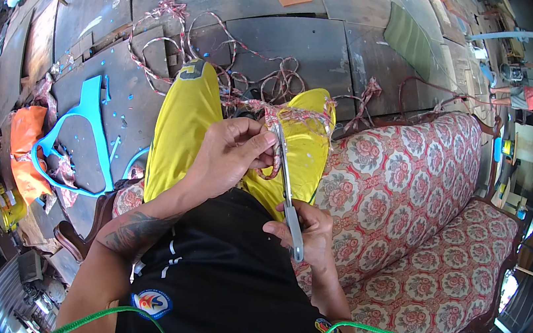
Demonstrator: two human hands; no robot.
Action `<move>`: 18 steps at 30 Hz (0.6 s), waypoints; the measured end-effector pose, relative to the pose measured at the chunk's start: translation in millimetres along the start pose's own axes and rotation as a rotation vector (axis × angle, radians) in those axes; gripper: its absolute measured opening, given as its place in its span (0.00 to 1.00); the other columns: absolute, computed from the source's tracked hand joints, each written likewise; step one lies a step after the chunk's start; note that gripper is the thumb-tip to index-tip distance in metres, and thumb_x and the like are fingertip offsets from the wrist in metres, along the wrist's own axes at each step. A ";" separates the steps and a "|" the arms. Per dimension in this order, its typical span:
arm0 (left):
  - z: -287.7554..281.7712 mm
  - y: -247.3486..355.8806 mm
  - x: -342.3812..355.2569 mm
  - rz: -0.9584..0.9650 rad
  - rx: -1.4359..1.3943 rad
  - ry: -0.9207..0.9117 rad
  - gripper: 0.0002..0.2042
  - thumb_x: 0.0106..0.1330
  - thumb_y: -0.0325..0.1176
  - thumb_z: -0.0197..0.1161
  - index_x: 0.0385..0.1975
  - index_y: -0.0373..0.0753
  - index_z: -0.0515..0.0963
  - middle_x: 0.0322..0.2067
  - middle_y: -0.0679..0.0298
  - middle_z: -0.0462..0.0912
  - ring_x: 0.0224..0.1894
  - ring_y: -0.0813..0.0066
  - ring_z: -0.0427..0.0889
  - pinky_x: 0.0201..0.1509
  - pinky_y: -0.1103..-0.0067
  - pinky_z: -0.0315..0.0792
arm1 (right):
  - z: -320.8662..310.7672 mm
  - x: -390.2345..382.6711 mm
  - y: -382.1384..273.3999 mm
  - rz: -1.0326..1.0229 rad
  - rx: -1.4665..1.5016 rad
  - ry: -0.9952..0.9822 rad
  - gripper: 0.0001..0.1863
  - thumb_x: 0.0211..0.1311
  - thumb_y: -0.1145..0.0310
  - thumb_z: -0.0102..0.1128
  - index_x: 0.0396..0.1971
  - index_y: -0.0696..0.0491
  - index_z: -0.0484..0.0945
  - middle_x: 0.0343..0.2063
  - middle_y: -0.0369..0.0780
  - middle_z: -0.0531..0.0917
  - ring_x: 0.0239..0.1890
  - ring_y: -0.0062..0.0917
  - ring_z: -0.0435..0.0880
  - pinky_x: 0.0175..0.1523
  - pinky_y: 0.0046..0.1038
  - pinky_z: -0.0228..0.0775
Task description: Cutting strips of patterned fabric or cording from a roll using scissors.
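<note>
Shirt (221, 261): black, lower middle of the frame, bearing two badges and some short white strokes.
Large badge (152, 302): lower edge of the frame, left of centre; white with a blue border and an orange, red and blue emblem; the tiny lettering around it is too small to read.
Small badge (327, 332): lower edge, right of centre; dark with yellow and red; nothing on it can be read.
White strokes (173, 251): below and left of centre; no readable word.
Trousers (181, 129): yellow, with a dark curved mark (192, 69) at the knee, upper left of centre; meaning unclear.
</note>
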State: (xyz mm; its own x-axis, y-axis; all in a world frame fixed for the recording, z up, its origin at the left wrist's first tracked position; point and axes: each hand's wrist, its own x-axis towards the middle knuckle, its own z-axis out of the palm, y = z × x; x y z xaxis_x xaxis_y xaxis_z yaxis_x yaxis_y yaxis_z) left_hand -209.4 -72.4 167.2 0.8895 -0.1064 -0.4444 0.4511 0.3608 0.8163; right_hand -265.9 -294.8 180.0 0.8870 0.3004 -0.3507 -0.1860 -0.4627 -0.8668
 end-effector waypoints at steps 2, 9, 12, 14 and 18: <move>-1.4 -0.4 0.6 0.002 -0.013 -0.014 0.12 0.74 0.35 0.60 0.42 0.29 0.77 0.34 0.58 0.84 0.36 0.72 0.86 0.45 0.74 0.84 | 0.0 0.1 -0.3 -0.051 -0.047 0.022 0.22 0.46 0.58 0.84 0.30 0.60 0.84 0.17 0.37 0.83 0.17 0.20 0.82 0.26 0.23 0.72; -5.5 -3.8 2.1 -0.013 -0.055 -0.028 0.13 0.74 0.37 0.59 0.42 0.30 0.77 0.33 0.59 0.83 0.34 0.71 0.86 0.43 0.73 0.84 | 0.9 0.4 5.2 -0.109 -0.085 0.055 0.21 0.45 0.59 0.84 0.28 0.59 0.84 0.14 0.37 0.80 0.16 0.24 0.82 0.24 0.24 0.71; -8.4 -3.5 5.8 -0.060 -0.181 -0.029 0.12 0.74 0.38 0.60 0.42 0.33 0.77 0.34 0.61 0.83 0.35 0.72 0.85 0.43 0.73 0.83 | -2.6 0.5 9.3 -0.217 -0.131 0.025 0.21 0.47 0.63 0.84 0.35 0.59 0.84 0.13 0.33 0.81 0.14 0.14 0.81 0.19 0.16 0.70; -9.4 -2.8 7.1 -0.079 -0.234 -0.021 0.12 0.74 0.38 0.60 0.43 0.34 0.77 0.34 0.61 0.83 0.35 0.72 0.85 0.42 0.73 0.83 | -3.6 -0.2 10.5 -0.254 -0.168 0.011 0.21 0.46 0.62 0.84 0.35 0.58 0.84 0.14 0.33 0.82 0.14 0.14 0.81 0.19 0.16 0.69; -6.5 -3.0 6.8 -0.087 -0.264 0.011 0.11 0.73 0.38 0.61 0.42 0.34 0.78 0.34 0.63 0.83 0.35 0.74 0.84 0.41 0.74 0.84 | -1.9 -3.0 9.0 -0.196 -0.080 -0.005 0.22 0.46 0.62 0.84 0.36 0.58 0.84 0.15 0.33 0.82 0.14 0.13 0.80 0.19 0.16 0.69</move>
State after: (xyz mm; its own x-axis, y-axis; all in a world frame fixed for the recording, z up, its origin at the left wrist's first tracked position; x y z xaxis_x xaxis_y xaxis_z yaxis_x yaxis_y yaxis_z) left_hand -205.1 -68.2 159.3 0.8465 -0.1383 -0.5141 0.4900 0.5798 0.6509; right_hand -269.4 -301.5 174.0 0.9007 0.3955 -0.1800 0.0242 -0.4592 -0.8880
